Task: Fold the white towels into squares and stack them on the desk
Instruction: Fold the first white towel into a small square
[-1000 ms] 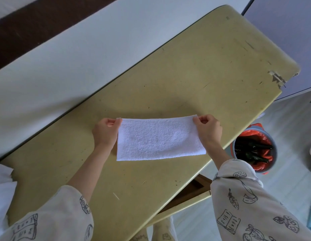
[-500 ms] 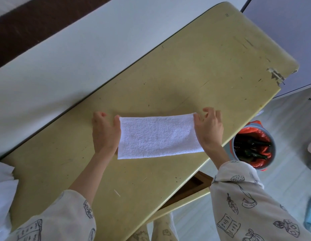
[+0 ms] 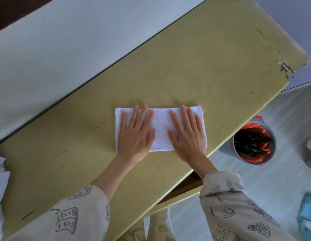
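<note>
Flat, left hand (image 3: 135,136) and right hand (image 3: 187,136) press towel (image 3: 161,129), perhaps hiding creases.

I see a grey bin (image 3: 253,141) lined with a red bag on the floor, well right of the fingers. A blue object (image 3: 308,218) lies below it.

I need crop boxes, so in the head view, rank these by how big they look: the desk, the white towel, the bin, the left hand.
1. desk
2. white towel
3. bin and left hand: look alike; the bin is farther away, so unranked.
</note>
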A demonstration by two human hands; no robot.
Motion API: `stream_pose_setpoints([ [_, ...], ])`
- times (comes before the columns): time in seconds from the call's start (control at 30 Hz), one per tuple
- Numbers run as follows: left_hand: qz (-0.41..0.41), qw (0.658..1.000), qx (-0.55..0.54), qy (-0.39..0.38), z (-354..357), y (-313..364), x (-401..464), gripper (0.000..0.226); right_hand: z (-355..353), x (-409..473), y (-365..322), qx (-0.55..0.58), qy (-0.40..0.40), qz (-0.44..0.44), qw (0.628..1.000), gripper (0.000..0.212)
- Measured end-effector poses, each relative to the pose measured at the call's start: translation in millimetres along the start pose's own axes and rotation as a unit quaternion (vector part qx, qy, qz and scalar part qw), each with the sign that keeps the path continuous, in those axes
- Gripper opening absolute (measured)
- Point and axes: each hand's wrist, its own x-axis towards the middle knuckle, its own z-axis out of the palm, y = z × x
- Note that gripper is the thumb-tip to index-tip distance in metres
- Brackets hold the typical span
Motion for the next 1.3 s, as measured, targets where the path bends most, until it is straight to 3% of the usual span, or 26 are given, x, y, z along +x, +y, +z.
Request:
stream_pose_setpoints([
  [0.23, -0.076, 0.996, 0.031, -0.032, -11, -37, -9, 0.056, -8, -5, 23, -0.045, -0.040, 0.012, 0.998, 0.062],
  [0.37, -0.150, 0.987, -0.050, -0.022, -16, -44, -12, 0.060, -12, -7, 15, -0.034, -0.037, 0.032, 0.998, 0.061],
  [0.5, -0.280, 0.940, -0.173, 0.090, -35, -39, -22, 0.055, -23, -6, -10, -0.003, 0.019, 0.027, 0.999, 0.054],
  [0.63, -0.429, 0.883, -0.190, 0.022, -50, -23, -20, 0.049, -10, 3, -38, -0.014, -0.003, -0.064, 0.998, 0.053],
  [0.9, -0.398, 0.874, -0.279, -0.017, -52, -22, -4, 0.014, 4, 4, -37, -0.034, -0.017, -0.068, 0.997, 0.056],
  [0.97, -0.413, 0.834, -0.364, -0.031, -60, -26, -5, 0.015, 4, 3, -39, -0.029, -0.019, -0.063, 0.997, 0.056],
  [1.1, -0.449, 0.723, -0.523, -0.042, -74, -40, -6, 0.017, 2, 5, -45, -0.005, -0.034, -0.043, 0.998, 0.055],
  [1.17, -0.451, 0.702, -0.551, -0.022, -84, -39, -3, 0.018, -3, 9, -45, 0.053, -0.035, -0.044, 0.997, 0.055],
  [1.23, -0.433, 0.719, -0.544, 0.003, -95, -30, -1, 0.016, -18, 9, -42, 0.201, -0.009, -0.005, 0.980, 0.049],
  [1.3, -0.394, 0.749, -0.533, 0.022, -106, -15, 3, 0.017, -42, 5, -31, 0.371, 0.041, 0.119, 0.920, 0.033],
])
